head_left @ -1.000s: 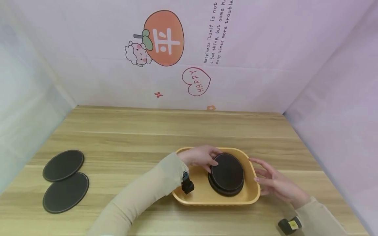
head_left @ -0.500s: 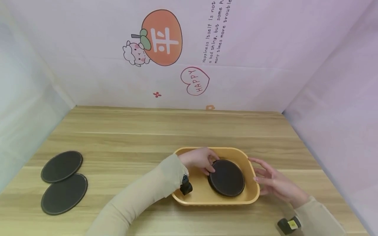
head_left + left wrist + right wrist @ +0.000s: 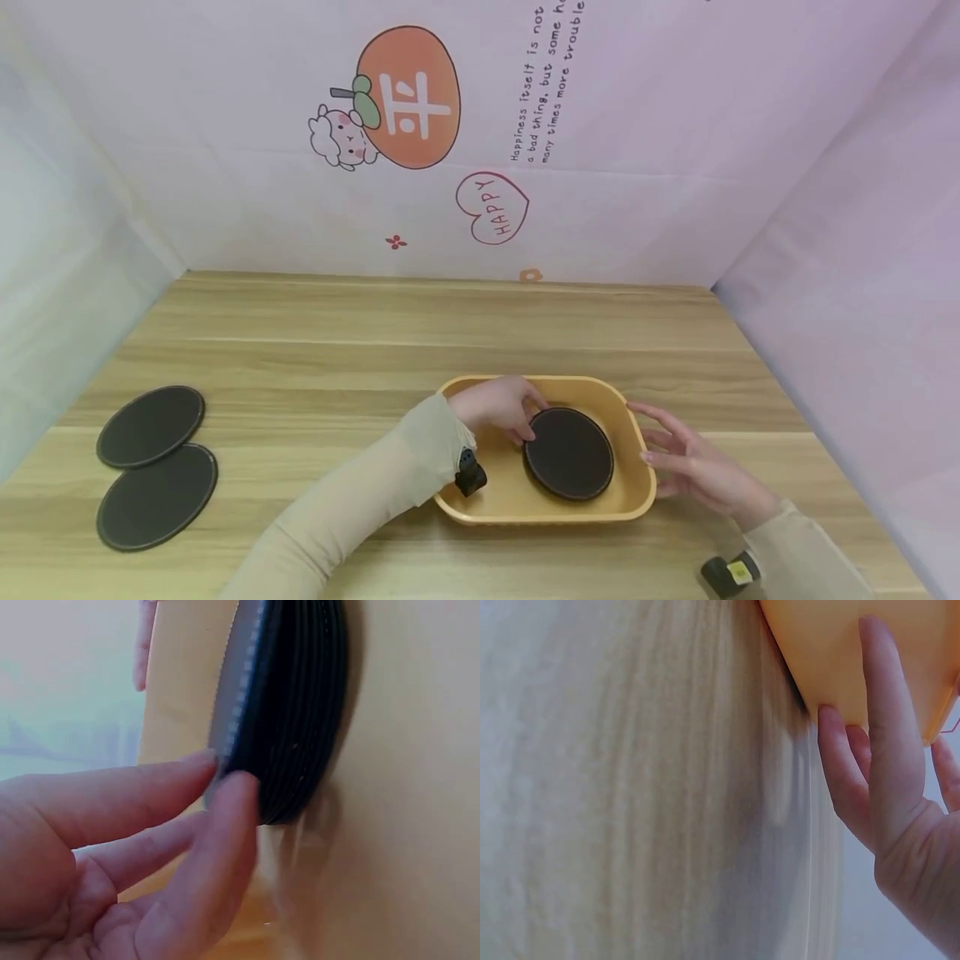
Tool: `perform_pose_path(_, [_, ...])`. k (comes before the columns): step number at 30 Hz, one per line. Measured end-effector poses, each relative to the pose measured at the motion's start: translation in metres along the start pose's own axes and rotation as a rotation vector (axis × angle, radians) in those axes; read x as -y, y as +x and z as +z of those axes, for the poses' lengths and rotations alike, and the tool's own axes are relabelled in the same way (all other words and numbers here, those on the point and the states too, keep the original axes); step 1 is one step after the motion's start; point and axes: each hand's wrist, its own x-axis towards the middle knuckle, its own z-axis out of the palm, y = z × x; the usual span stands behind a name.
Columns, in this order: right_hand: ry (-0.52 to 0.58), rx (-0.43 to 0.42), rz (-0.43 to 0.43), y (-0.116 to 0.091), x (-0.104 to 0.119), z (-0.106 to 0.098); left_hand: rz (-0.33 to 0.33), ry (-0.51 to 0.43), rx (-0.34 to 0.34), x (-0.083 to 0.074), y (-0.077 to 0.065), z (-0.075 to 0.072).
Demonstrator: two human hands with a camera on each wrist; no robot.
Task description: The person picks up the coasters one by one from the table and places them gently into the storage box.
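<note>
Left hand pinches the rim of the top round black leather-like coaster, nearer the yellow plastic basin's right end; right hand, fingers spread, touches the basin; coaster seems light, stiff, best rim-held

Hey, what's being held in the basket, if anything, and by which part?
The left grip pinches the top black disc by its upper-left edge in the head view; how firmly cannot be told. The right grip touches the basket.

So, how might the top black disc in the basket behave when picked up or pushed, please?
The top black disc looks thin, so it is probably light. Its outline seems unbent, suggesting stiffness. It might slide if pushed, since it tops a stack of similar discs.
</note>
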Motion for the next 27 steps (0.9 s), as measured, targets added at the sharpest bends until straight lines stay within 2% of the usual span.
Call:
perform_pose_path(5, [-0.019,-0.013,0.0,0.002,-0.002,0.003,-0.017,0.078,-0.005,-0.001,-0.005,-0.005])
perform_pose_path(10, [-0.035,-0.014,-0.001,0.003,-0.001,0.003,-0.014,0.065,0.013,-0.004,-0.009,-0.015])
perform_pose_path(14, [-0.051,-0.021,0.002,0.004,0.0,0.003,0.015,0.049,0.023,-0.007,-0.013,-0.026])
perform_pose_path(22, [-0.054,-0.03,0.016,0.005,0.0,0.003,0.068,-0.032,0.064,-0.007,-0.038,-0.054])
perform_pose_path(27, [-0.046,-0.02,0.01,0.005,-0.001,0.003,0.073,-0.006,0.051,0.003,-0.052,-0.067])
